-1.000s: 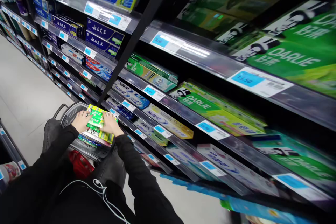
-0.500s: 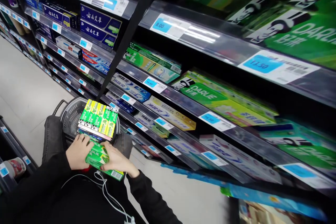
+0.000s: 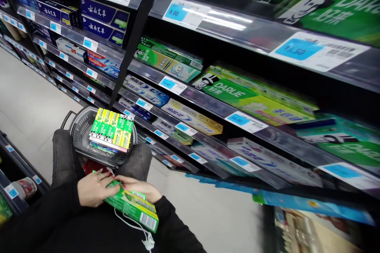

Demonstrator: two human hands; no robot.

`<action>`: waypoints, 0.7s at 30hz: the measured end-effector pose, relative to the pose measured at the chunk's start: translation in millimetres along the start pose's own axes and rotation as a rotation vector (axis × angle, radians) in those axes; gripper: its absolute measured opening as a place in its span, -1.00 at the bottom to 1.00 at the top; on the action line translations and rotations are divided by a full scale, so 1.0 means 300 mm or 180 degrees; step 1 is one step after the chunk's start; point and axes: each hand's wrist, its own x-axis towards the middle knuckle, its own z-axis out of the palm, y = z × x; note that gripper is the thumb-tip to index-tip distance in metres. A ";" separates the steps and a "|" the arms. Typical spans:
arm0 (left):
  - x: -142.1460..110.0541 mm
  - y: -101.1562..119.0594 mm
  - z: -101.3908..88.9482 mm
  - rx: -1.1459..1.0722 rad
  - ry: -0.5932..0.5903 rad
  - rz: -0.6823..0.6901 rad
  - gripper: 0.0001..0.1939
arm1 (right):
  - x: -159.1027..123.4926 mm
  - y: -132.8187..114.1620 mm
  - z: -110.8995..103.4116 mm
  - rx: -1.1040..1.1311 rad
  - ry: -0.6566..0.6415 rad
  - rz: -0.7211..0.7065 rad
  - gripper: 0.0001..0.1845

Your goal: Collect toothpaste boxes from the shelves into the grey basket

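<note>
Both of my hands hold a green toothpaste box close to my body. My left hand grips its left end and my right hand rests closed over its top. Just beyond them a grey shopping basket sits on my knees. A row of several green Darlie toothpaste boxes lies on top of the goods in it.
Store shelves stacked with toothpaste boxes and blue price tags run along the right and back. A lower shelf edge is at the left. White earphone cable hangs over my black sleeves. Pale floor lies at the left.
My hands lifted one green box off the stack in the basket and drew it back toward my body. The rest of the boxes stayed in the basket.
</note>
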 end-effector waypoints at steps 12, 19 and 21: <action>0.009 -0.333 -0.051 0.0121 0.1624 -0.3302 -0.41 | 0.195 -0.495 -0.353 -0.4403 0.2489 -0.0512 -0.41; 0.183 -0.417 0.047 0.0394 0.1399 -0.3830 -0.46 | 0.361 -0.585 -0.448 -0.5037 0.2640 -0.0292 -0.42; 0.211 -0.412 0.065 0.0403 0.1428 -0.3903 -0.45 | 0.381 -0.582 -0.462 -0.5090 0.2686 -0.0264 -0.43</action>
